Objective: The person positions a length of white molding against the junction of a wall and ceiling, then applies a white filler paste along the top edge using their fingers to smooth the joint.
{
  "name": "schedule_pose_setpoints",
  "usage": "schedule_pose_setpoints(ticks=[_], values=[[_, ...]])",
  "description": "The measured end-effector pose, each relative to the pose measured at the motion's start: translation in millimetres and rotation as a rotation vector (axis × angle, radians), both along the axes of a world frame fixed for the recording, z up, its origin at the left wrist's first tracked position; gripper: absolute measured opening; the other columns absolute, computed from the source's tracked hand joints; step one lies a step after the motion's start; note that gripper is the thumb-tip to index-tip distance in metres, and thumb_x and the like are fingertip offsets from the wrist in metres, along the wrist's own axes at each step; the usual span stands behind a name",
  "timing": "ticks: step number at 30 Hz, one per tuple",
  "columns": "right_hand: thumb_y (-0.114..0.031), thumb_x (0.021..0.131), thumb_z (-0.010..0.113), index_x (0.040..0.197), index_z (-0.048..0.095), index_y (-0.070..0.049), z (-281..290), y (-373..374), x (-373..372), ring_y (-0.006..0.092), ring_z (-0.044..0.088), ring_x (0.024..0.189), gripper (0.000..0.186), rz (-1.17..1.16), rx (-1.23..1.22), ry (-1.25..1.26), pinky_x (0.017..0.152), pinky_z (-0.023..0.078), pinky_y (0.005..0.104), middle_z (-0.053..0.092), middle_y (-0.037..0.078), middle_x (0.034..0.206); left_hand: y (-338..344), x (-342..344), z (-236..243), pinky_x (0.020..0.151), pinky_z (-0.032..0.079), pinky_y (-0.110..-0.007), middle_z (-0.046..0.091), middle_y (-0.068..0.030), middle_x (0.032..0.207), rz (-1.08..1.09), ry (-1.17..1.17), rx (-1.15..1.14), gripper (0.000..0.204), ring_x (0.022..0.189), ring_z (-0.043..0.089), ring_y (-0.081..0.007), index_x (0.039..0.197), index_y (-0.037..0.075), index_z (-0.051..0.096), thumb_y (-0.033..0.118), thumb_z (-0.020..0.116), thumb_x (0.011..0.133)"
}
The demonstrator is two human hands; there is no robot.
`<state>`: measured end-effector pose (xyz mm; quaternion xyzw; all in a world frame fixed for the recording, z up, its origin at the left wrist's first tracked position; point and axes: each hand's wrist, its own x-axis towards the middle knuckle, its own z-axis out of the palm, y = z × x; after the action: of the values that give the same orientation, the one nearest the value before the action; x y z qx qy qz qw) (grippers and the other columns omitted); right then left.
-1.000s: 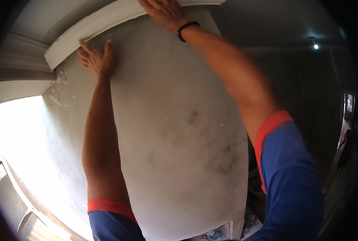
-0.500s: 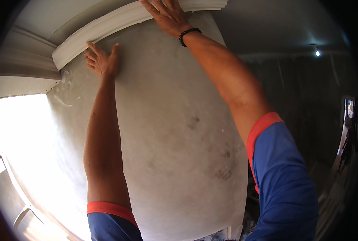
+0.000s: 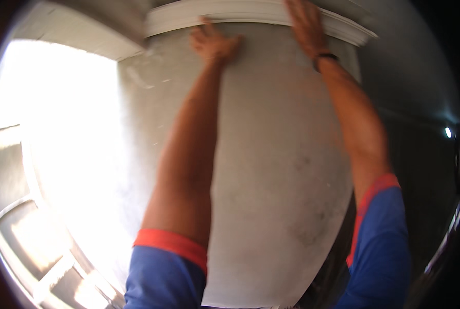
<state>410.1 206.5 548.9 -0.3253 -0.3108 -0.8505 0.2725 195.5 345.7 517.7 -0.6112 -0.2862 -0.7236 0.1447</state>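
Overhead, bare fingers (image 3: 300, 16) are meeting a white moulding (image 3: 240, 10);

left hand (image 3: 213, 47) is spreading its fingers at the lower edge, thumb apart; right hand (image 3: 308, 33) is laying its fingers, nearly together, across it; dark bracelet (image 3: 326, 55) is sitting just below that hand; moulding is running along the top of a grey wall (image 3: 281, 113).

Glare whites out the left opening (image 3: 70, 98), a lamp (image 3: 448, 132) dots the dim right, and fingers (image 3: 303, 19) blur.

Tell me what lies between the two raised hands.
In the head view, only a stretch of white moulding, with grey wall below it, lies between the left hand and the right hand.
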Motion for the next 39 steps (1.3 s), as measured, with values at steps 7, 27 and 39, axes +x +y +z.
schedule_pose_setpoints(ticks=[7,27,39], values=[[-0.005,0.079,0.065,0.150,0.030,-0.019,9.3,23.0,3.8,0.0324,0.040,0.127,0.080,0.157,0.014,-0.087,0.109,0.035,0.0463,0.043,0.006,0.138,-3.0,-8.8,-6.3,0.116,0.005,-0.053,0.006,-0.0289,0.153,-0.127,-0.005,0.049,0.120,0.143,0.001,-0.0444,0.153,0.010,-0.003,0.045,0.075,0.068],[-0.008,0.079,0.066,0.151,0.026,-0.017,23.4,33.5,8.9,0.0341,0.039,0.130,0.084,0.084,-0.032,-0.088,0.110,0.032,0.0486,0.041,0.008,0.141,4.9,-12.9,-1.9,0.117,0.004,-0.051,0.003,-0.0291,0.151,-0.101,-0.024,0.002,0.109,0.143,0.001,-0.0451,0.153,0.013,0.003,0.033,0.072,0.070],[-0.009,0.077,0.070,0.153,0.023,-0.018,25.8,26.8,6.7,0.0355,0.034,0.133,0.090,0.046,-0.073,-0.019,0.111,0.032,0.0491,0.037,0.008,0.146,2.8,-12.4,-0.5,0.117,0.005,-0.052,0.000,-0.0299,0.153,-0.114,-0.045,0.001,0.112,0.144,-0.002,-0.0448,0.153,0.016,0.005,0.043,0.074,0.069]])
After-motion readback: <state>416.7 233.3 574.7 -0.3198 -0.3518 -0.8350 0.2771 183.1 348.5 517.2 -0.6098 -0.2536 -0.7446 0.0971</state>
